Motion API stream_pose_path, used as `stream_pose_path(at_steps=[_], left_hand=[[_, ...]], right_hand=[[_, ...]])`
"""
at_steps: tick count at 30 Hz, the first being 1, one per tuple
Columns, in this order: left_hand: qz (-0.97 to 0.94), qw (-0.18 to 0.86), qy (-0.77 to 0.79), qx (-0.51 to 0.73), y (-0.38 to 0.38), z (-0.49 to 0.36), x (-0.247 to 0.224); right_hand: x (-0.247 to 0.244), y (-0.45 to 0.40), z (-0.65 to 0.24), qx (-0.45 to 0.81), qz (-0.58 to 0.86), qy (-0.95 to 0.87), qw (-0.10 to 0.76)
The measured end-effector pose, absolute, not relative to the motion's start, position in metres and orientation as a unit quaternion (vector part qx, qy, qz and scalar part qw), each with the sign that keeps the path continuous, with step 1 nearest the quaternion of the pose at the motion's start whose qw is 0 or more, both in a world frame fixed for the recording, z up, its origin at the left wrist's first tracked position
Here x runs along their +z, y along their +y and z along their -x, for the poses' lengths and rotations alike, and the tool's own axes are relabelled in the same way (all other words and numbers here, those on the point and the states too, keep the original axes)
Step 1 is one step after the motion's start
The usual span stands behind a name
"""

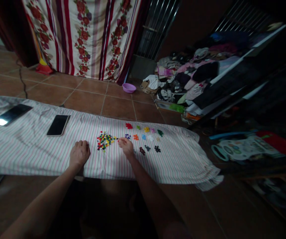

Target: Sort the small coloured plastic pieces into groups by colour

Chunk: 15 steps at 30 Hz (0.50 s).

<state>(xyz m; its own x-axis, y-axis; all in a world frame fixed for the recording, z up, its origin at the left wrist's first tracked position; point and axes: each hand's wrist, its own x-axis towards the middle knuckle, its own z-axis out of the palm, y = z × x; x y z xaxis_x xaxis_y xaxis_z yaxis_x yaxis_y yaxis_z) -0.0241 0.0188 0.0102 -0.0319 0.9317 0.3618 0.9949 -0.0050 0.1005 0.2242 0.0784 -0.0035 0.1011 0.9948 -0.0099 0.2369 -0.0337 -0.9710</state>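
My left hand (79, 153) rests on the striped cloth with its fingers curled under; whatever may be beneath them is hidden. Just right of the mixed pile of small coloured pieces (104, 140), my right hand (126, 146) has its fingertips pinched together, and what they hold is too small to name. Beyond and right of that hand lie small single-colour groups, among them red (129, 126), yellow (146, 129), orange (136, 137), dark green (160, 132), brown (142, 151) and black (157, 149).
A phone (58, 125) and a larger dark glossy device (12, 114) lie on the cloth-covered surface (182, 166) at the left. Beyond it, a purple basin (129, 88) stands on the tiled floor, near a heap of clothes (182, 74) and a floral curtain (83, 39).
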Motion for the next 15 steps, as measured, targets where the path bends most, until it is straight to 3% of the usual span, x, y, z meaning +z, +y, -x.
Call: stream_pose_path(at_steps=[7,15], left_hand=[[0.687,0.114,-0.699,-0.161,0.021,0.025,0.005],[0.688,0.129,-0.694,-0.171,0.019,0.024,0.008]], right_hand=[[0.015,0.085,-0.237,0.522,0.58,-0.335,0.528],[0.019,0.099,-0.289,0.421,0.607,-0.368,0.565]])
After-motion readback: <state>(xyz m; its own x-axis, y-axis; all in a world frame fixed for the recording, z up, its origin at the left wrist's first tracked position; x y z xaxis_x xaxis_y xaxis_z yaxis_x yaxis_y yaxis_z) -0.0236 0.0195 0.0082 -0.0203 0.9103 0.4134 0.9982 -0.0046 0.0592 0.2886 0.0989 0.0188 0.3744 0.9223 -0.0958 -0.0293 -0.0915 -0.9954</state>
